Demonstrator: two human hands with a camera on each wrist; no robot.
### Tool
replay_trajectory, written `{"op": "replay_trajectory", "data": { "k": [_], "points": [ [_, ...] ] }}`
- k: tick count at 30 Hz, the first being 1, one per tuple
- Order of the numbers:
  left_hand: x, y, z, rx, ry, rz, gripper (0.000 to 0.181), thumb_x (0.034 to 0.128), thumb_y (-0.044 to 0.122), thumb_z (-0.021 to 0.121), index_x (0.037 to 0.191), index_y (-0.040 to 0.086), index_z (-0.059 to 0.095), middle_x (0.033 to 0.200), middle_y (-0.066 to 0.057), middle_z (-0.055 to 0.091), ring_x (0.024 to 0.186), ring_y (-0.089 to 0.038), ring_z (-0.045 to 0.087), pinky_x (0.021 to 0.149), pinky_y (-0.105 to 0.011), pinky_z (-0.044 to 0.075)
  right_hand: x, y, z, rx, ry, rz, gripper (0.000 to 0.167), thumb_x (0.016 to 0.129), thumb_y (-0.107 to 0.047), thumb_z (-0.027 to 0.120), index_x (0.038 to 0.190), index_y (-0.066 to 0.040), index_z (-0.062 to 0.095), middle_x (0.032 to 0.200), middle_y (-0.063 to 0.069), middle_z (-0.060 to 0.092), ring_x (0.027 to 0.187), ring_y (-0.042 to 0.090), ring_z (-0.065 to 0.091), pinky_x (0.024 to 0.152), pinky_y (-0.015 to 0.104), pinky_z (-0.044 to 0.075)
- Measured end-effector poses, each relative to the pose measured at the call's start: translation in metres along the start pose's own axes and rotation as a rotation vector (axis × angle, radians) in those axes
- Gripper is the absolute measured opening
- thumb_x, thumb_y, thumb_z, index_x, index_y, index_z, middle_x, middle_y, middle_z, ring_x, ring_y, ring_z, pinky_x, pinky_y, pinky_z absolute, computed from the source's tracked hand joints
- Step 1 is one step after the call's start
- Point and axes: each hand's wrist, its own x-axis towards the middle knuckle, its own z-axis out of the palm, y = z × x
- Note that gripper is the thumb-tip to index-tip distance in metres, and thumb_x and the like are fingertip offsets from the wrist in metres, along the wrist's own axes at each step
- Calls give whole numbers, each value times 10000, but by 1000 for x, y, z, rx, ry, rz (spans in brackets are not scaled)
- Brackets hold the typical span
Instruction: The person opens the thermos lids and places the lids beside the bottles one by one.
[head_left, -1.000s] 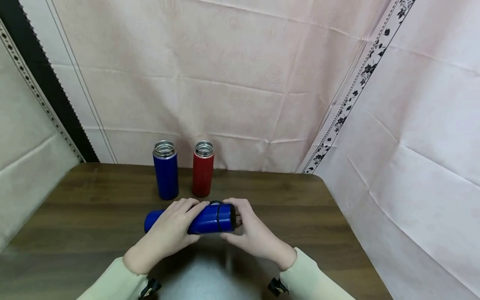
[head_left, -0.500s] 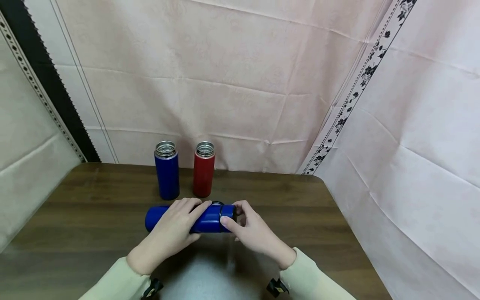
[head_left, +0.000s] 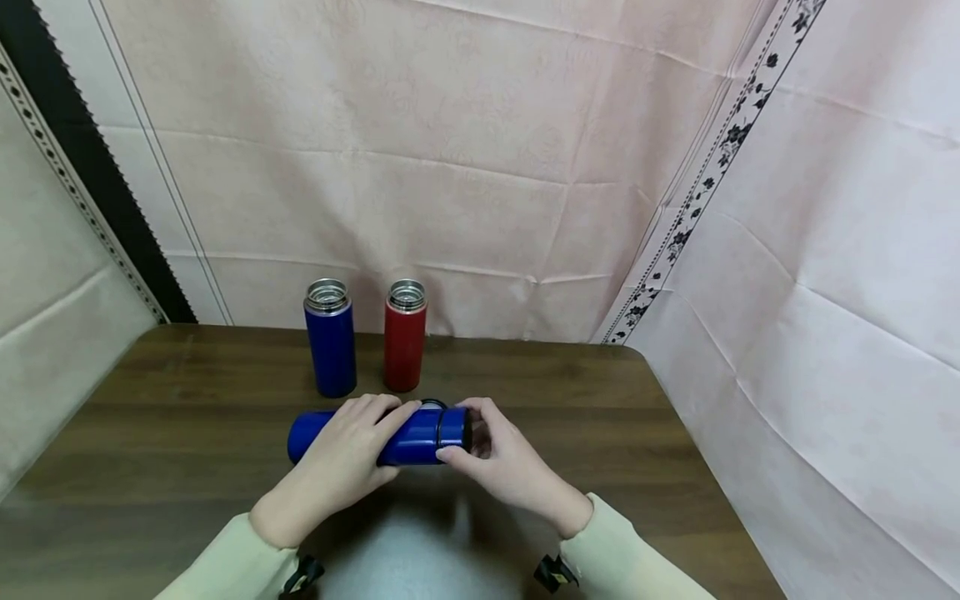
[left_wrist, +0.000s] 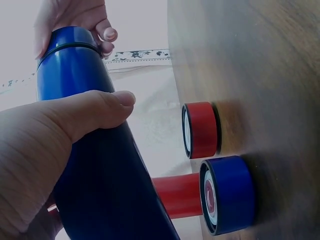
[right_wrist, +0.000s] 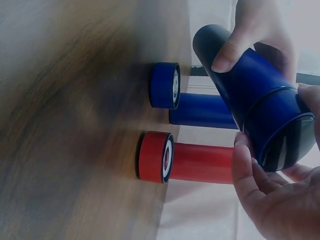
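Observation:
A blue thermos bottle (head_left: pixel 408 442) with a dark ring below its lid is held on its side above the table. My left hand (head_left: pixel 351 450) grips its body, thumb along the near side. At the right end, the fingers and thumb of my right hand (head_left: pixel 506 462) pinch the blue lid (right_wrist: pixel 280 127) from either side. An upright blue bottle (head_left: pixel 331 346) and a red bottle (head_left: pixel 406 342) stand behind, mouths uncovered. The wrist views show a loose red lid (left_wrist: pixel 201 130) and a loose blue lid (left_wrist: pixel 230 195) on the table; the held bottle and hands hide both from the head view.
The brown wooden table (head_left: pixel 187 425) has rounded far corners. Pale cloth (head_left: pixel 450 167) hangs behind it and at both sides. A dark band (head_left: pixel 97 158) runs down the left corner. Black wrist straps with cameras sit at both cuffs.
My right thumb has come up onto the lid and then slid down to its near lower edge, while the fingers shifted around the far side. The left hand's grip is unchanged.

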Motion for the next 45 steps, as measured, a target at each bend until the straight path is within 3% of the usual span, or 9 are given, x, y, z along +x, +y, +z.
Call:
{"op": "replay_trajectory", "data": {
  "k": [6,14,18,24,30,34,40,45],
  "points": [
    [-2,-2,1,-13,-15,-11,821,670,321,885,1381,156,510,1190,-85,574,1092,-287,537,961,-516,437,-2,2,1,-106,5,-97,660,854,-498,685,1383,-266,366,1171,-15,515,959,187,549,733,294,539],
    [-4,-5,1,-19,-29,-22,808,688,333,872,1387,158,507,1194,-76,574,1097,-285,540,955,-514,441,-1,5,3,-263,4,-264,698,877,-389,688,1423,-230,283,1343,-22,418,1142,127,504,951,360,482],
    [-4,-4,1,-29,-37,-33,812,687,325,875,1390,158,504,1192,-76,575,1095,-288,542,957,-517,439,-1,4,4,-246,26,-231,720,866,-418,698,1430,-242,287,1331,-31,436,1109,131,517,926,354,496],
    [-4,-1,2,-51,-43,-36,819,680,293,888,1391,153,505,1217,-97,571,1123,-305,531,972,-538,425,1,1,5,-125,82,-36,651,856,-561,650,1384,-307,366,1195,-57,548,950,129,572,784,342,534],
    [-4,-1,2,-39,-40,-26,813,674,295,891,1380,146,517,1212,-95,574,1118,-296,531,978,-525,422,2,2,5,-123,44,59,533,882,-599,583,1283,-268,467,1026,-53,600,853,122,600,676,309,520],
    [-5,-2,3,-38,-54,-25,807,679,305,885,1377,139,517,1210,-93,574,1115,-291,534,975,-518,428,2,3,4,-100,20,50,539,868,-578,622,1285,-271,468,1018,-38,606,861,143,597,685,305,523],
    [-6,-3,5,-41,-61,-43,818,686,323,878,1387,129,502,1209,-91,570,1108,-288,538,974,-514,430,2,4,4,-142,0,-65,629,845,-511,692,1356,-300,393,1162,-48,521,946,155,564,758,319,545],
    [-5,-4,6,-43,-44,-41,822,676,321,882,1383,129,510,1193,-84,573,1095,-284,542,969,-510,432,1,6,4,-174,-29,-105,688,863,-429,705,1411,-314,306,1250,-72,429,1049,141,504,844,370,530]
  ]
}}
